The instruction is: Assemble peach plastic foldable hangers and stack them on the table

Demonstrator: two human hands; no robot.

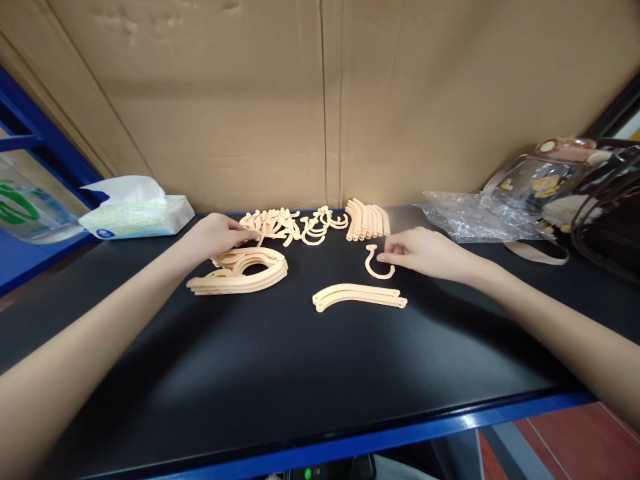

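Right hand (413, 252) is pinching a peach plastic hook (369, 267) by its free tip, hook curving out to the left of the fingers. Left hand (220, 235) is reaching over to the small peach connector pieces (275, 223), fingertips touching the pile's near-left edge; can't tell if it's gripping one. Stacked looped plastic frames (265, 277) are lying just below the left hand. Loose hooks (314, 239) are sitting right of that pile, between the hands. Bundled curved strips (367, 220) are resting just beyond the right hand, two more strips (355, 289) lying nearer, below-left of it. Tissue pack (143, 217) is standing left of the left hand, clear plastic bag (460, 217) lying beyond the right
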